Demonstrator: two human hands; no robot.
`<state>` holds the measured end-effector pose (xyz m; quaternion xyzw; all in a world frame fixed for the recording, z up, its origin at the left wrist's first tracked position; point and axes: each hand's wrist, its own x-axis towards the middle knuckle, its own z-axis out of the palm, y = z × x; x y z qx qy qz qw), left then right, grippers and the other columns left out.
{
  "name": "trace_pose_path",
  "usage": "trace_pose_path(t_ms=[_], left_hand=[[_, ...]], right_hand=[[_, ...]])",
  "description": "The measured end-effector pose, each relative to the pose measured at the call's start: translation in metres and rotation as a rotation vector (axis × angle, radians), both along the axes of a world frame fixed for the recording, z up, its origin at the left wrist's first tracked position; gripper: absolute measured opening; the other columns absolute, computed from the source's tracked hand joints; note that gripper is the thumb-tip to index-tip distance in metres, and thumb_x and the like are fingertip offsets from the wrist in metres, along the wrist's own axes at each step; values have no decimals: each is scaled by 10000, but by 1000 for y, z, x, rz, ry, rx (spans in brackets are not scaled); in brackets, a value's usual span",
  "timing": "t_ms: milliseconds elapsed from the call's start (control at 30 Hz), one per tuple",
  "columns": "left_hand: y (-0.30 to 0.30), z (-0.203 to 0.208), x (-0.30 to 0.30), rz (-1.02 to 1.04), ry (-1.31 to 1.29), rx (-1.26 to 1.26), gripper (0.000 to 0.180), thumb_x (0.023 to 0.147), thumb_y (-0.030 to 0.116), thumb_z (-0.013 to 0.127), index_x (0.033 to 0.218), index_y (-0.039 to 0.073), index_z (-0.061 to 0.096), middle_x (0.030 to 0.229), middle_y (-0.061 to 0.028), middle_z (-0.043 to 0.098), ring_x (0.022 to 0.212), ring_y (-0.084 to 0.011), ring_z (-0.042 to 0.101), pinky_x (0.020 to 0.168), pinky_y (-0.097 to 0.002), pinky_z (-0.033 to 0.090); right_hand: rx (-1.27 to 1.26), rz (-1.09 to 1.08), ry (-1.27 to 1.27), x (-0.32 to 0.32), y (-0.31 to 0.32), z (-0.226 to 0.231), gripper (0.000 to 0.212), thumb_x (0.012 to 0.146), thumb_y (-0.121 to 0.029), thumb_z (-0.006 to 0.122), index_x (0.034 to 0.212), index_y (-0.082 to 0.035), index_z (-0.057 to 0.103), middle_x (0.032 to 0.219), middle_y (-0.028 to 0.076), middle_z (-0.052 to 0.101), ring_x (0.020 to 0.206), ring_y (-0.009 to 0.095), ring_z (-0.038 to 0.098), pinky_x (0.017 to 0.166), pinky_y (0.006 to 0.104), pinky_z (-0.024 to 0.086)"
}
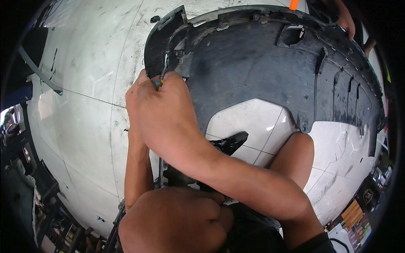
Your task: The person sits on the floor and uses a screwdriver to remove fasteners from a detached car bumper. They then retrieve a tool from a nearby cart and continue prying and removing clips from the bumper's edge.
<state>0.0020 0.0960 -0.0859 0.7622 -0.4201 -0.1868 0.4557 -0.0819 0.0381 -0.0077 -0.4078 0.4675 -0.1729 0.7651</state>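
Observation:
A large black car bumper (244, 63), scuffed and dusty, lies with its inner side up on the floor in front of me. Both my hands meet at its near left end. My right hand (166, 103) is closed round a small hand tool (158, 83) with a grey and yellow handle; the hand covers most of it, so its exact kind is unclear. A thin metal piece (164, 69) rises from there along the bumper's inner edge. Partly behind the right hand, my left hand (133, 95) has its fingers bent at the bumper's edge. What they grip is hidden.
Another person's hand (346, 24) rests at the bumper's far right rim. An orange piece (294, 4) stands at the far edge. My black shoe (233, 143) shows through the bumper's cutout. A grey strip (40, 74) and dark racks (46, 189) lie left of the white tiles (84, 122).

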Motion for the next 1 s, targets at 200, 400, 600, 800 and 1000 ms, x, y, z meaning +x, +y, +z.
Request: trace_pose_path(t_ms=[200,400,600,800,1000], left_hand=[[1,1,-2,14,36,-3,156,926,20,622,1074,-27,641,845,-151,700,716,-212,663,684,-332,523],[0,-7,-3,122,150,23,156,921,27,630,1068,-27,637,836,-156,692,706,-217,657,673,-333,521],[-6,-3,-6,2,56,-93,138,916,32,653,1041,-19,627,815,-160,685,677,-233,650,644,-340,512],[-7,1,-6,-23,-10,-54,95,958,53,658,1029,-4,633,796,-143,685,658,-216,648,614,-344,501],[-8,1,-8,-35,-37,-64,106,955,67,666,1023,-4,628,775,-128,654,627,-202,591,588,-336,487]], right_hand=[[79,-258,-84,14,21,-10,296,1028,-171,511,943,108,558,792,120,632,724,135,627,643,294,504],[28,-144,16,1,8,-2,305,1034,-157,544,1071,146,539,912,322,674,845,416,704,759,442,542],[-342,171,264,-23,-20,-16,338,1004,-220,585,1006,109,663,741,184,652,704,199,661,673,377,517],[-396,584,203,-44,-83,-20,312,878,-248,612,879,40,734,860,302,709,875,511,689,803,487,565],[-336,575,236,-31,-77,-18,295,939,-142,537,888,110,682,553,96,522,463,201,544,392,371,414]])
